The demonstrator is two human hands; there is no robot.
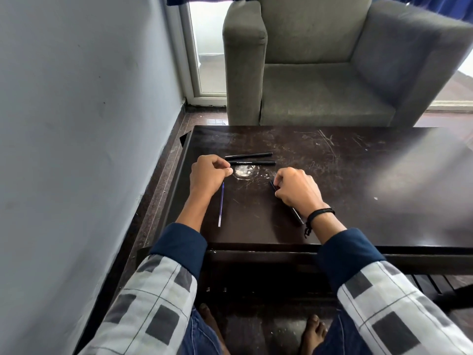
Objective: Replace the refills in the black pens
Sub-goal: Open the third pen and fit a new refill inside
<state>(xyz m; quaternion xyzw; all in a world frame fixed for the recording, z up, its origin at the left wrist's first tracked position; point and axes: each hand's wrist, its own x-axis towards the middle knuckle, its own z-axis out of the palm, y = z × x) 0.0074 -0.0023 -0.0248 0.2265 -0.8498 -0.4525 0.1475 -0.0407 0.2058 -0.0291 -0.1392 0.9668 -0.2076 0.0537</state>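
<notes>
Two black pens lie side by side on the dark table [332, 190]: the far pen [248, 155] and the near pen [253, 163]. My left hand [208, 175] pinches the left end of the near pen between thumb and forefinger. A thin blue refill [221, 204] lies on the table just right of my left wrist. My right hand [298, 190] is curled round a third black pen [297, 216], whose lower end sticks out under the wrist. A dark blue piece [272, 186] shows at its fingertips.
A grey armchair [320, 73] stands directly behind the table. A pale wall [76, 124] runs along the left, close to the table's left edge. A white scuffed patch [243, 172] marks the tabletop between my hands.
</notes>
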